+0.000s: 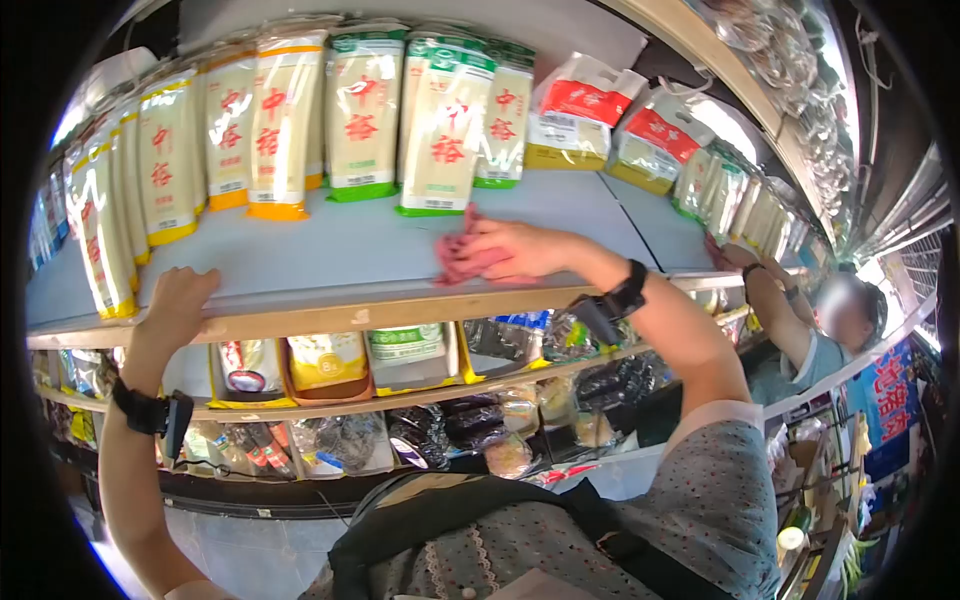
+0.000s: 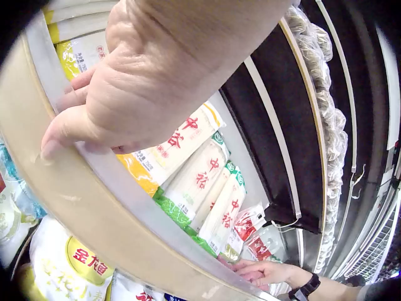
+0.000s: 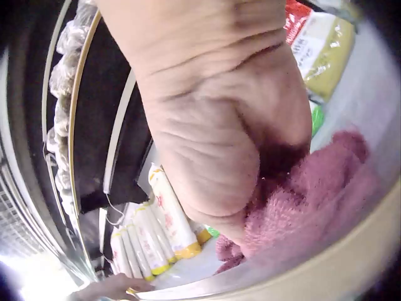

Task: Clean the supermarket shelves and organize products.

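One hand, the right hand [image 1: 515,250], has its fingers curled around a soft, fuzzy, crumpled pink cloth [image 1: 462,262] and holds it tight. The cloth lies on a smooth pale grey shelf [image 1: 330,245], near the front edge and just in front of a tall clear packet of pale noodles with green ends [image 1: 445,135]. The person's left hand [image 1: 182,300] rests at the shelf edge, well apart from the cloth, near the tall clear noodle packets with orange ends [image 1: 275,130].

From the left wrist you can see more of that hand. Its fingers lie loose on the shelf top, and its thumb [image 2: 66,135] sits apart from them, on the light wooden strip [image 2: 106,216] along the front. From the right wrist you see the cloth up close, all fuzzy folds. The fingertips are hidden there, so I cannot tell how they press.

Only the head view shows both black wrist bands and the spotty grey shirt [image 1: 690,480]. Two red, white and gold bags [image 1: 578,115] stand to the right of the noodles. Below are more shelves, with a yellow and white bag [image 1: 328,360] in a box. Shiny clear plastic bundles [image 2: 319,69] sit up high. The floor [image 1: 245,545] is grey, and a big blue sign [image 1: 888,400] with red writing is far to the right.
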Action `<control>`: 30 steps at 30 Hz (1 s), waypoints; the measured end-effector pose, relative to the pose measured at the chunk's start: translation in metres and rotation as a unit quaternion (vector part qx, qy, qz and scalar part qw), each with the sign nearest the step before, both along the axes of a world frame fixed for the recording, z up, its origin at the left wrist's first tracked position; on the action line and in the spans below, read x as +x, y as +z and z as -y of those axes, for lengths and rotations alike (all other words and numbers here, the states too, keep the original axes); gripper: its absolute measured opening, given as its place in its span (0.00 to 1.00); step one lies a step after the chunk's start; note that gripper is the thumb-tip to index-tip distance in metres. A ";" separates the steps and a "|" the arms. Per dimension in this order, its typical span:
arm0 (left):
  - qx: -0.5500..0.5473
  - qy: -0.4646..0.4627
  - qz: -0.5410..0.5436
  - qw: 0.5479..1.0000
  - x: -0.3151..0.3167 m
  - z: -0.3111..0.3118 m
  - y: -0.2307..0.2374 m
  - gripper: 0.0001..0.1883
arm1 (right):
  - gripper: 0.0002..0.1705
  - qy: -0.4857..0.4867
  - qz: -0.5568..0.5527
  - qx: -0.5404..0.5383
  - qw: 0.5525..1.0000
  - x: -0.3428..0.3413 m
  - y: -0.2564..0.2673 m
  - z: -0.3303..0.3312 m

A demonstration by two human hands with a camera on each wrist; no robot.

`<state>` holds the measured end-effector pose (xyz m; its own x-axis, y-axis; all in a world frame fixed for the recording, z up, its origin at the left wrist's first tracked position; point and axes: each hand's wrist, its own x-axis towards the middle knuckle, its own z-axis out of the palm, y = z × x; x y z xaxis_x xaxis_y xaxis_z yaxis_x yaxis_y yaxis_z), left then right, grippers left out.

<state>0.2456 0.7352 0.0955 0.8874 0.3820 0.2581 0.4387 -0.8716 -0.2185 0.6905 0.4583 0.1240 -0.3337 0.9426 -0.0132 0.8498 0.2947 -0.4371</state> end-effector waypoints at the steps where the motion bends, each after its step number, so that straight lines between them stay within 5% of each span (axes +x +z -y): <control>1: 0.004 0.013 -0.002 1.000 -0.002 -0.001 -0.001 0.21 | 0.28 -0.008 0.006 -0.005 1.000 0.017 0.000 0.003; 4: -0.023 0.010 -0.002 1.000 -0.006 -0.002 -0.005 0.22 | 0.26 -0.105 0.097 -0.022 0.989 0.031 0.002 0.002; 7: -0.031 0.027 -0.006 0.999 -0.009 0.003 0.004 0.22 | 0.22 -0.100 0.208 -0.005 0.973 -0.026 -0.003 -0.024; 9: -0.039 0.024 -0.002 0.999 -0.013 0.007 0.006 0.22 | 0.20 -0.047 0.180 0.043 0.982 -0.062 -0.011 -0.063; 13: -0.125 0.045 0.091 0.987 -0.032 0.015 0.002 0.23 | 0.20 0.020 0.177 -0.026 0.984 -0.132 -0.011 -0.162; 16: -0.112 -0.052 0.202 0.972 -0.055 0.011 -0.023 0.34 | 0.19 0.041 0.205 0.018 0.978 -0.173 -0.020 -0.225; 21: -0.079 -0.016 0.228 0.970 -0.106 0.030 -0.029 0.41 | 0.17 -0.053 0.204 0.026 0.977 -0.242 -0.023 -0.289; 24: -0.085 -0.008 0.296 0.951 -0.125 0.022 -0.039 0.39 | 0.18 0.143 0.084 0.102 0.981 -0.278 -0.020 -0.296; 30: -0.135 -0.037 0.287 0.948 -0.168 0.017 -0.044 0.34 | 0.26 0.189 0.056 0.000 0.980 -0.259 -0.001 -0.253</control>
